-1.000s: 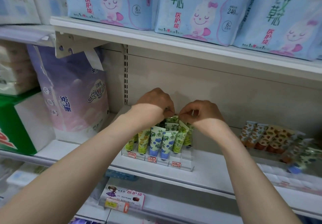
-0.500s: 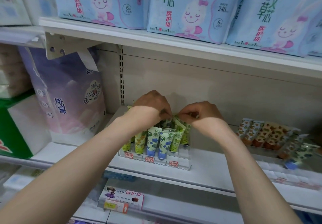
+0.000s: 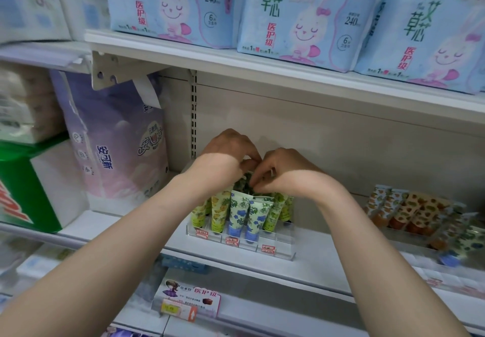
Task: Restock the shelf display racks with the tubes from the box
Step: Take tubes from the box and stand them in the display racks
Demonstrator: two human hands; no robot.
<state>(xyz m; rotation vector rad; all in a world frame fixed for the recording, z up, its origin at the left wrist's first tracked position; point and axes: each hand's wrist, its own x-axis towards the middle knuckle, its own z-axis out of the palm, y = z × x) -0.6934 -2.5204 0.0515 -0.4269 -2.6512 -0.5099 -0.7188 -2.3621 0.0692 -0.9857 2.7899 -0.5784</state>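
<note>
**Stock check: both hands at the tube rack, middle shelf**

The left hand [image 3: 228, 153] and right hand [image 3: 283, 168] meet at the centre of the view, directly above the back rows of a clear plastic rack [image 3: 278, 244].

The rack stands on the white shelf [image 3: 328, 255], just below centre toward 6 o'clock. It holds upright tubes [image 3: 237, 210], caps down, printed with blue, yellow and green floral patterns. Small red price labels sit on its front edge.

The right hand has its fingers curled narrow. Its fingertips [image 3: 258, 185] pinch the crimped top of a dark green rear tube [image 3: 242, 183], which stands in the rack behind the front row.

The left hand also has curled fingers, lying over the same cluster of tube tops and touching the right hand's fingers. Whether it actually grips a tube cannot be told, as the knuckles hide the fingertips.

At 4 o'clock a second rack [image 3: 409, 213] carries tubes in orange and brown prints (detail blurred toward the frame edge). It is well apart from the first rack.

At 9 o'clock a large purple pack [image 3: 115, 137] stands on the same shelf, with a green and white carton [image 3: 26, 192] beyond it at 8 o'clock.

At 12 o'clock the upper shelf [image 3: 262, 66] bears pale blue packs [image 3: 296, 16] printed with a rabbit figure, set side by side.
</note>
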